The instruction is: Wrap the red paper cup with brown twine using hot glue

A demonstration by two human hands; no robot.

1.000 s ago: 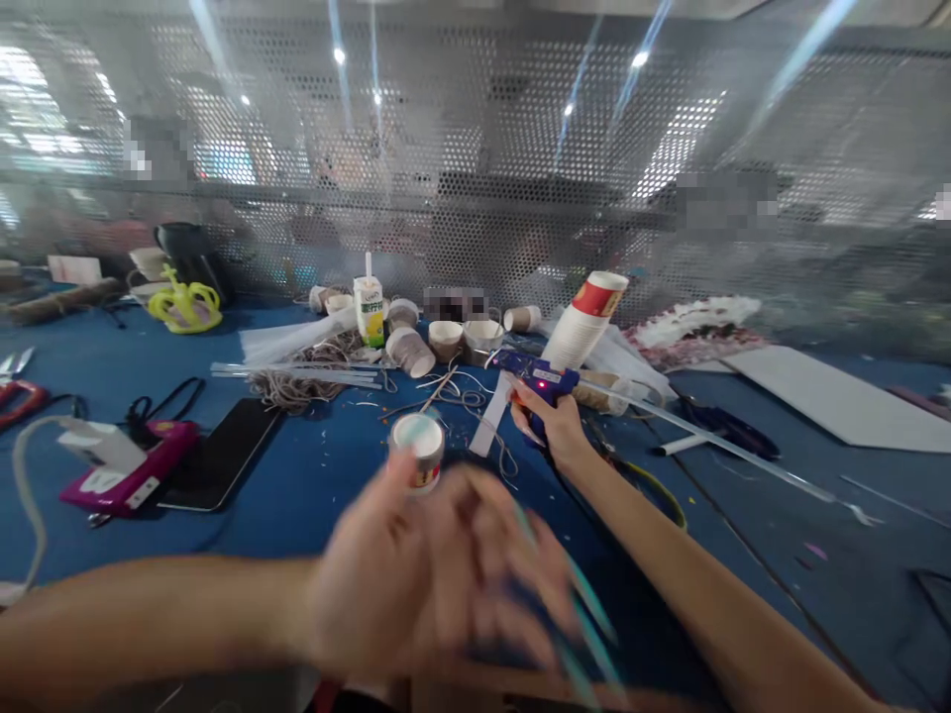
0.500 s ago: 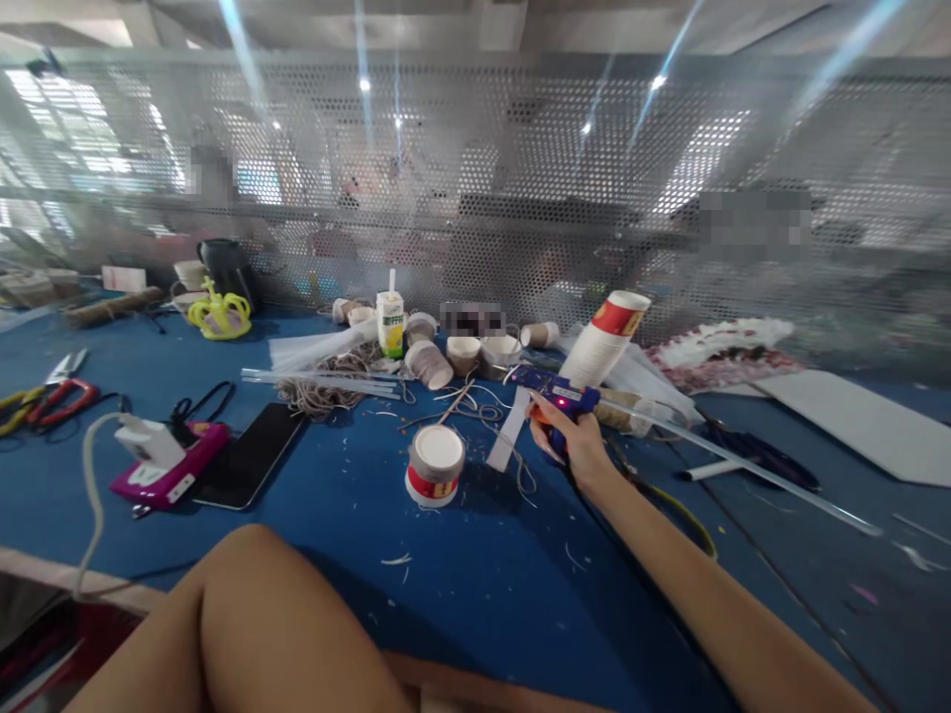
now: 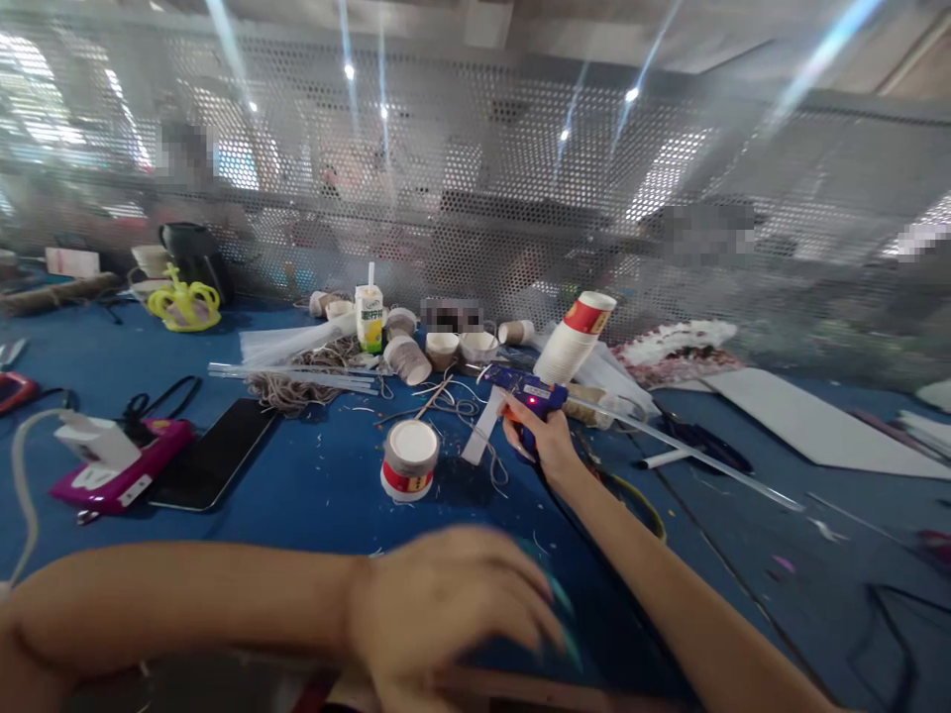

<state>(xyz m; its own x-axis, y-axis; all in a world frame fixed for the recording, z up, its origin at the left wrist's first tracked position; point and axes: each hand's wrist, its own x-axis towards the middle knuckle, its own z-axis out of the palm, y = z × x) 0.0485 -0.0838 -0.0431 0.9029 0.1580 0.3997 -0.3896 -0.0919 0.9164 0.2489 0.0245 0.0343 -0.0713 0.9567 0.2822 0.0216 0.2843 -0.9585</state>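
Note:
My right hand (image 3: 546,436) is wrapped round the handle of a blue hot glue gun (image 3: 524,384), whose small red light is lit. A long clear glue stick (image 3: 698,451) sticks out of its back end. My left hand (image 3: 453,599) is low in front of me at the table's near edge, smeared by motion. A blurred teal streak shows by its fingertips, and I cannot make out what it is. Beyond that hand stands an upturned paper cup (image 3: 407,483) with grey cord wound round its upper part. A white strip (image 3: 482,428) lies beside the glue gun.
A tilted stack of paper cups (image 3: 569,347) stands behind the glue gun. Grey cord (image 3: 297,381), cord-wrapped cups (image 3: 407,358) and a drink carton (image 3: 369,319) lie along the back. At left are a phone (image 3: 215,456), a purple power strip (image 3: 123,475) and a yellow crown (image 3: 184,305).
My left hand has come into view, the forearm now stretched to the right across the near edge. The view has turned slightly right. My right hand still holds the glue gun in much the same place.

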